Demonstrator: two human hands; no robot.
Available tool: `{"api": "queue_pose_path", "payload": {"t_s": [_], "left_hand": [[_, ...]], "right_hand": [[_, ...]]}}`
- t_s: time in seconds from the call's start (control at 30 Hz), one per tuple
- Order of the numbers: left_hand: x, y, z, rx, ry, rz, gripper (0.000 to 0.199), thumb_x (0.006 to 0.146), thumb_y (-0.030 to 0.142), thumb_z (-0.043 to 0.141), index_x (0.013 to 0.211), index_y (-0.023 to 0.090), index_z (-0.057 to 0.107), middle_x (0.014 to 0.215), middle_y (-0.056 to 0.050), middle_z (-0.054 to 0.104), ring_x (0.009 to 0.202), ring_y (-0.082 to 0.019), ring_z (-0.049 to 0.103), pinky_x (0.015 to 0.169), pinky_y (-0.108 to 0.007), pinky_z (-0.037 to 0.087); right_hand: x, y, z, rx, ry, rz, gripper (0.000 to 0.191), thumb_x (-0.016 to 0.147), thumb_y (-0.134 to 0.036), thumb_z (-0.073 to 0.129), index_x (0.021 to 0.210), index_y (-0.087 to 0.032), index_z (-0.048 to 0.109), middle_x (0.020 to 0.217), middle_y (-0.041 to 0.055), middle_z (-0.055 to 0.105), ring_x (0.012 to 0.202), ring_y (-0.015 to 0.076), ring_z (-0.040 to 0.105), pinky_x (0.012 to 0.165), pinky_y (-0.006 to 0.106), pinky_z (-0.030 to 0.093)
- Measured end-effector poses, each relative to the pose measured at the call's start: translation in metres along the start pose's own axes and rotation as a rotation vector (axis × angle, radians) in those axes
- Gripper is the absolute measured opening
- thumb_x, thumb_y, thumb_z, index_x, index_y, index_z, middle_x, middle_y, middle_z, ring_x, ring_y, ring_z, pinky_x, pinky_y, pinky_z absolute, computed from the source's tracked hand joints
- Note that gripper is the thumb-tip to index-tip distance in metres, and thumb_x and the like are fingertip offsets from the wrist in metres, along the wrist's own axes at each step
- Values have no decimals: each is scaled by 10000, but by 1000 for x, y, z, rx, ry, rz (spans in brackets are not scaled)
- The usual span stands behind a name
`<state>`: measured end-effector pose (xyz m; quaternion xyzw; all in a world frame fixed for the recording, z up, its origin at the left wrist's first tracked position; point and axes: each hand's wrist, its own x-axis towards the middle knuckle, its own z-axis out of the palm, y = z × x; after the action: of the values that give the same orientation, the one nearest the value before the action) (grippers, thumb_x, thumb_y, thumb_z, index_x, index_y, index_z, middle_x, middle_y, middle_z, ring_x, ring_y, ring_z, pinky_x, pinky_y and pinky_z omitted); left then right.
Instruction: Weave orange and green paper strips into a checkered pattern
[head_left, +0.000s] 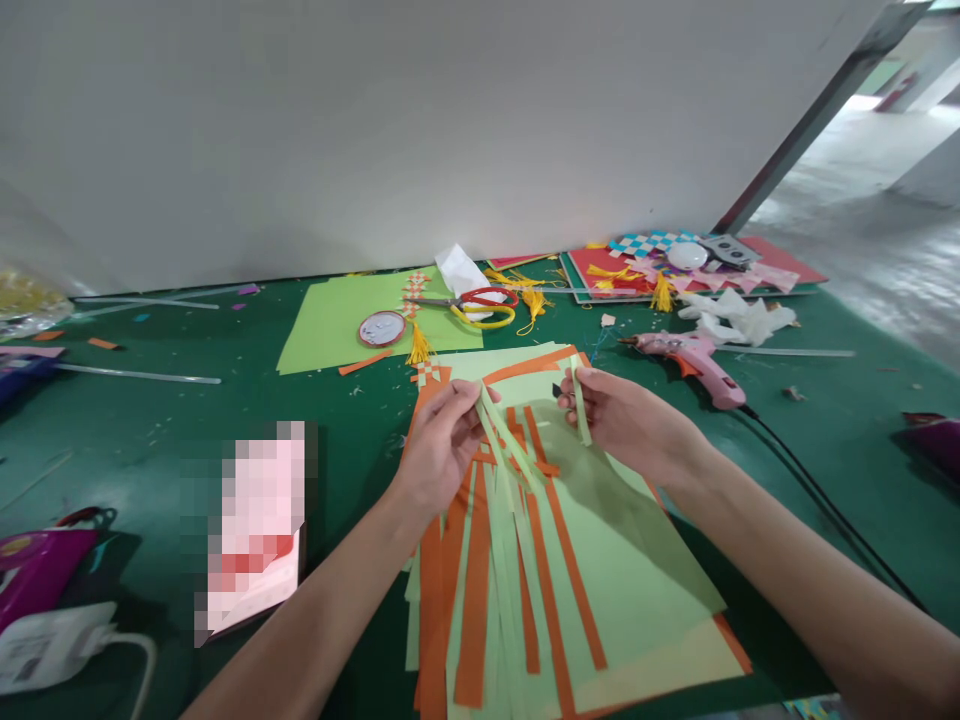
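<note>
My left hand point(448, 440) pinches the upper ends of long pale green paper strips point(517, 545), which hang down over the stack. In my right hand point(626, 415) a short pale green strip point(580, 405) is held upright between thumb and fingers; a small dark object point(557, 390) shows at its fingertips. Beneath both hands lies a stack of light green and orange sheets point(660, 590). Several orange strips point(474, 590) are spread on it, some partly hidden by my left hand. A small woven orange and green piece point(486, 455) is beside my left hand.
Red and yellow scissors point(484, 308), a round tin point(382, 328) and a yellow tassel point(419, 345) lie behind on green paper point(322, 320). A pink glue gun point(697, 365) with a black cord is on the right. At left are a blurred-out pink item point(259, 530) and a white plug point(56, 645).
</note>
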<state>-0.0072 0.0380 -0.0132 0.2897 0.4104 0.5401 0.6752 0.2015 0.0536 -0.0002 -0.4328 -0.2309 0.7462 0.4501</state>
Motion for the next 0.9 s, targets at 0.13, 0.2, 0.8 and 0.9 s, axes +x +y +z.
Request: {"api": "queue_pose_path", "payload": {"t_s": [0.13, 0.2, 0.8, 0.9], "left_hand": [[0, 1, 1, -22, 2, 7, 233, 750, 357, 756, 712, 163, 634, 742, 13, 651, 624, -92, 581, 621, -216, 487], [0, 0, 2, -27, 3, 4, 234, 748, 350, 758, 707, 160, 629, 734, 11, 648, 619, -94, 577, 595, -213, 481], [-3, 1, 3, 7, -41, -4, 188, 756, 291, 740, 699, 171, 608, 777, 1, 664, 645, -97, 588, 631, -214, 483], [-4, 0, 2, 1, -39, -3, 194, 763, 305, 743, 707, 169, 616, 791, 4, 666, 623, -85, 575, 610, -203, 482]], "right_hand": [[2, -1, -3, 8, -18, -6, 80, 799, -248, 690, 773, -176, 666, 775, -15, 634, 688, 92, 584, 652, 204, 489], [3, 0, -4, 0, -19, -6, 84, 792, -251, 698, 775, -173, 669, 777, -11, 641, 689, 94, 585, 651, 210, 488], [2, 4, -2, -46, -17, 11, 116, 778, -268, 721, 731, -167, 690, 751, 7, 635, 654, 103, 564, 636, 221, 489], [2, 4, -1, -28, 2, 23, 113, 780, -254, 716, 723, -162, 685, 735, 0, 631, 641, 96, 564, 628, 217, 485]]}}
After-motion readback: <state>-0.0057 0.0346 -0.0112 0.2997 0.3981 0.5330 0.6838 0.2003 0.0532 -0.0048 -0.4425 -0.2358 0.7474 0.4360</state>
